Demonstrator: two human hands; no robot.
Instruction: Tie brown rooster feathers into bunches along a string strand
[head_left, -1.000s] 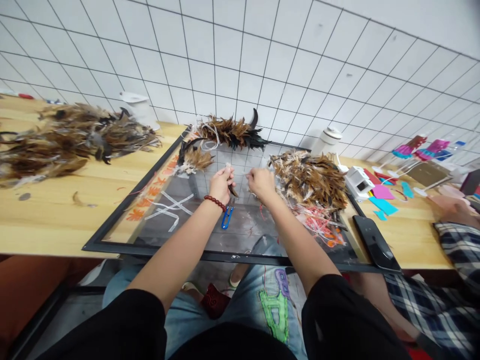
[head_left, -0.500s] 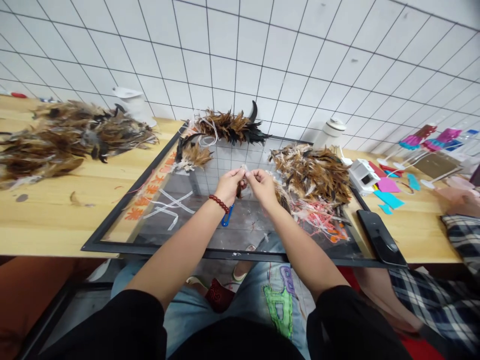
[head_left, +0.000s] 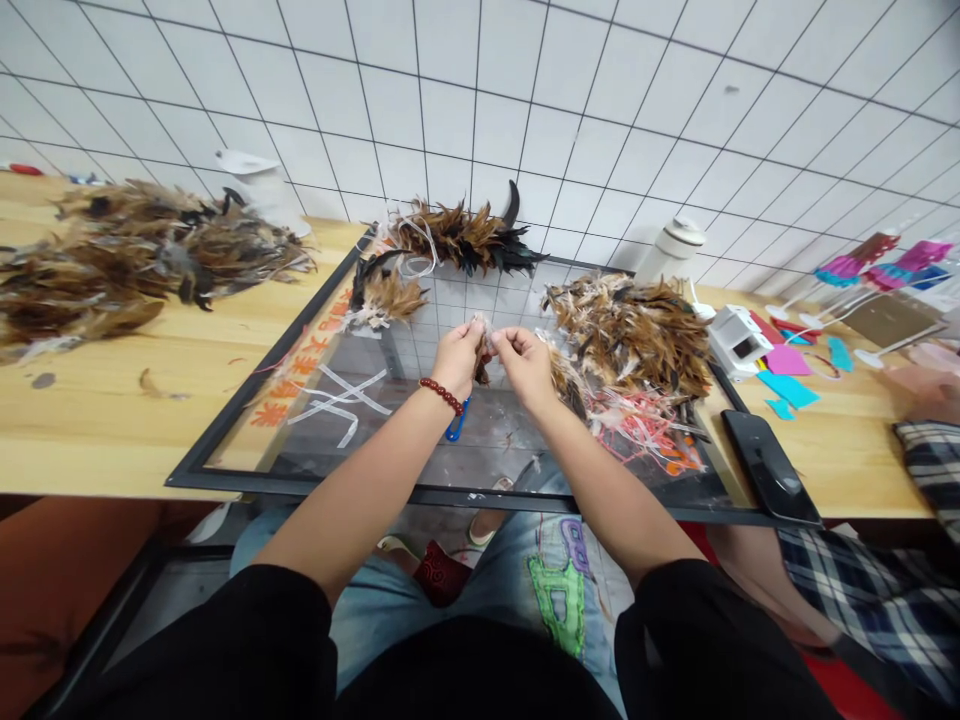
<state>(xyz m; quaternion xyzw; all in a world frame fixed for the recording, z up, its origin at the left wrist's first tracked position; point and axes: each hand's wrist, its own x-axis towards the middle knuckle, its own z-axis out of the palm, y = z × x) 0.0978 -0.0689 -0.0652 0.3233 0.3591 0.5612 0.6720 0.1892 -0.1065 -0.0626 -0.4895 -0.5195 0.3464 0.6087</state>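
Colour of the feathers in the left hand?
Mostly brown: the feathers in the left hand, best seen in the head view, though the fingers partly cover them.

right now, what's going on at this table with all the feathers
A person's left hand holds a small feather bunch over a glass panel. The right hand is close beside it, fingertips together; whether they grip anything is too small to tell. On the glass, a big feather pile lies to the right, white strips to the left, and a blue tool is partly hidden by the left wrist. More feathers lie on the table at left.
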